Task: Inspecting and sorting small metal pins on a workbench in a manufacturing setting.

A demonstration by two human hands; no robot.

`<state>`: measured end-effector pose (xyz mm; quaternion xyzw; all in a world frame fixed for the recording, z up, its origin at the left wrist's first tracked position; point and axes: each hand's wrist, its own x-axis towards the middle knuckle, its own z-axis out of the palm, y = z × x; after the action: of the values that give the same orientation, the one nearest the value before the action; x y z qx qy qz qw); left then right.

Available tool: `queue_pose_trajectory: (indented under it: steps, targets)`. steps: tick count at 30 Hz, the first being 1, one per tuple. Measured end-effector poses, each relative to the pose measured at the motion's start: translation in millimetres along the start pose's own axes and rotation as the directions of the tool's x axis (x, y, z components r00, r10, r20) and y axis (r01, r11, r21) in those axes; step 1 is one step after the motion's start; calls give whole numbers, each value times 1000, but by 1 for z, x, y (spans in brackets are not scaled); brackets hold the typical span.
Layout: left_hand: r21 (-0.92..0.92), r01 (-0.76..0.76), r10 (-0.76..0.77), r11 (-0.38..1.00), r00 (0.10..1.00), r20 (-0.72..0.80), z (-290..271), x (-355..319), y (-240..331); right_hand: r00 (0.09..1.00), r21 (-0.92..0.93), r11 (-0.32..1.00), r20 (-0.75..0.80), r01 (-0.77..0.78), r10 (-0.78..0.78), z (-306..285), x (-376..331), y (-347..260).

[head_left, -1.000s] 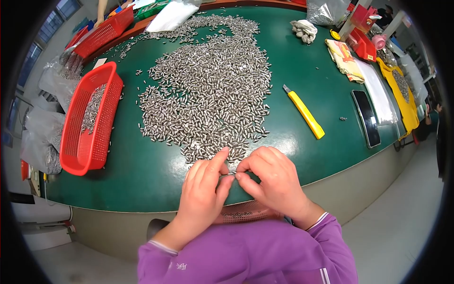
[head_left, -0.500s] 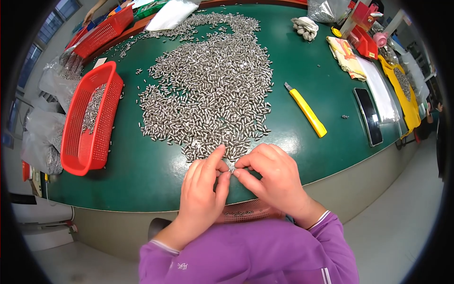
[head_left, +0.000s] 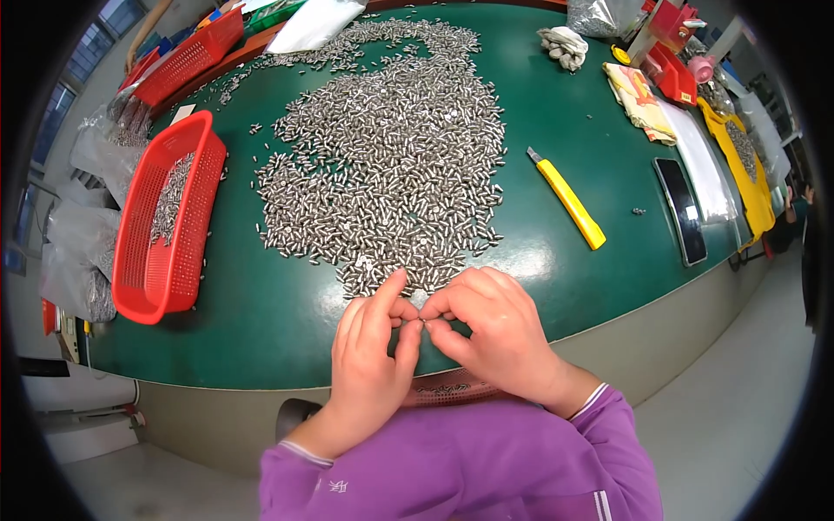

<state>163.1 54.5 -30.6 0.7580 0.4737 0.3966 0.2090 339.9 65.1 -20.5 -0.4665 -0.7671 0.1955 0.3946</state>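
A big spread of small silvery metal pins (head_left: 391, 165), short and rod-shaped, lies on the green table (head_left: 295, 347). Just in front of its near end my two hands meet at the fingertips. My left hand (head_left: 369, 352) has one finger raised, while its thumb and another finger close at a tiny metal piece (head_left: 423, 322). From the other side my right hand (head_left: 491, 330) pinches the same piece between thumb and forefinger. Most of the piece is hidden by the fingertips, so its exact form cannot be made out.
A red plastic basket (head_left: 193, 260) with more pins stands at left. Below the table edge, a pink basket (head_left: 443, 395) shows partly. To the right lie a yellow utility knife (head_left: 571, 204), a phone (head_left: 679, 211), a folded cloth (head_left: 638, 102) and gloves (head_left: 563, 48).
My right hand has shifted slightly left and its thumb and forefinger have drawn together at the tiny piece. The gap between the two hands' fingertips has narrowed.
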Motion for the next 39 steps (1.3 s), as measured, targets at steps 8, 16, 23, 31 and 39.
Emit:
queue_pose_trajectory:
  steps: [8,16,23,31,39]
  targets:
    - [-44,39,-38,998,999,23,-4,-3,0,1000,-22,1000,20,-12,12,-1,-1,0]
    - [-1,43,-43,999,999,12,-6,-5,0,999,-39,999,37,12,-10,-1,-1,1]
    - [-9,53,-53,999,999,14,-7,-7,-2,998,-36,999,53,34,-33,-2,-1,3]
    - [-38,-99,101,994,993,65,-9,-9,-3,989,-24,996,123,82,-79,-13,-10,5]
    - [-193,-80,112,978,981,159,-22,-13,1,960,138,989,263,57,-92,-35,-8,10]
